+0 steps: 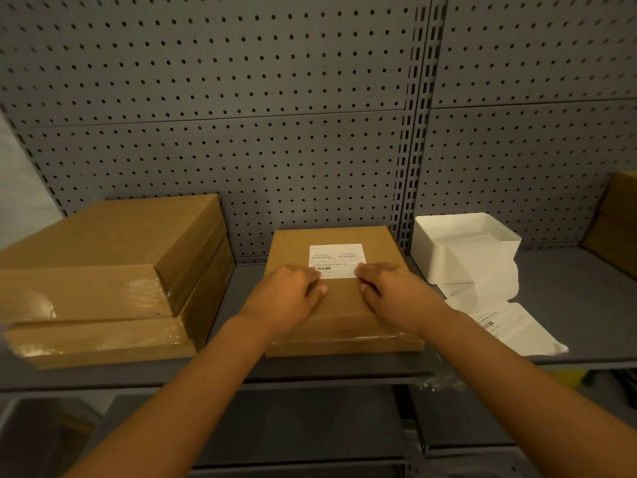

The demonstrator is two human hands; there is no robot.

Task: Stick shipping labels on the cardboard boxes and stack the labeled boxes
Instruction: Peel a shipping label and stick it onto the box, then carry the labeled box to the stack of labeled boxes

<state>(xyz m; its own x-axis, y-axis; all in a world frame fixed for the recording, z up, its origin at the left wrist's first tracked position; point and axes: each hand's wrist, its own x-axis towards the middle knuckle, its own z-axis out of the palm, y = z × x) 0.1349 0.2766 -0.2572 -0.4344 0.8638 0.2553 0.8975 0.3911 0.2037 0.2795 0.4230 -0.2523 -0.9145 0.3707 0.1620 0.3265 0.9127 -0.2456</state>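
Head view: white label [337, 260] lies flat on brown box [344, 305].

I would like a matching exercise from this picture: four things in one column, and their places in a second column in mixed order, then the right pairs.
Things:
1. shipping label
2. white tray
3. stack of boxes
4. label strip

Places:
A. left end of the shelf
B. on top of the middle box
C. hanging out of the tray onto the shelf
D. right of the middle box, by the pegboard

Pairs: 1-B, 2-D, 3-A, 4-C
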